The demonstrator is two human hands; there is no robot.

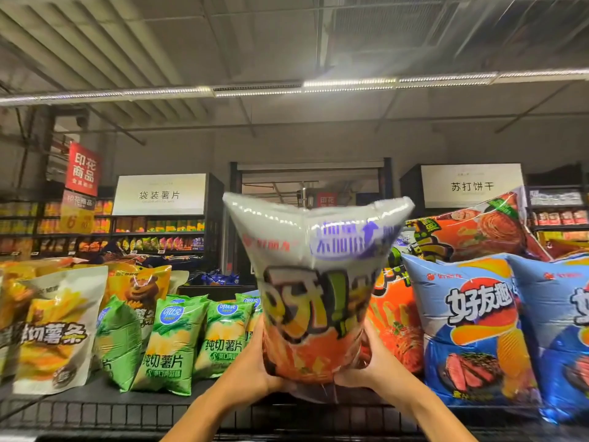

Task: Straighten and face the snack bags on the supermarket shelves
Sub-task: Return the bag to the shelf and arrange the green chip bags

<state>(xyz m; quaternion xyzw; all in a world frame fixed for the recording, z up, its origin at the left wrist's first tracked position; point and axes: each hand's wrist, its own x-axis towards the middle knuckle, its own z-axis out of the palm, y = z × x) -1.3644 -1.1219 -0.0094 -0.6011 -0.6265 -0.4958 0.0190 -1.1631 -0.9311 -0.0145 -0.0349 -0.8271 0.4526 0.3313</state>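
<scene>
A large white-and-orange snack bag (314, 291) is held upright above the front edge of the dark shelf (95, 406), its printed face toward the camera and blurred. Both hands grip its lower end: the left hand (255, 368) is curled round the bottom left corner, and the right hand (366, 362) is curled round the bottom right corner, with fingers wrapped behind the bag and out of sight.

Taking the held bag as the landmark:

- To its left, three green chip bags stand on the shelf. The nearest (224, 336) is partly tucked behind the held bag, the middle one (172, 346) leans slightly, and the farthest (119, 342) is turned sideways.
- Further left is one white fries pouch (54, 333), upright and tilted, with one yellow bear-print bag (140, 291) behind the green ones.
- To its right, one orange bag (395, 336) sits just behind the right hand.
- Beyond that, two blue steak-flavour bags stand side by side: one fully seen (475, 327), and one (561, 336) cut by the picture's edge.
- Above and behind the blue ones, one red-orange bag (478, 228) lies tilted.

Behind the held bag, two white aisle signs hang, one to the left (159, 194) and one to the right (471, 186).
</scene>
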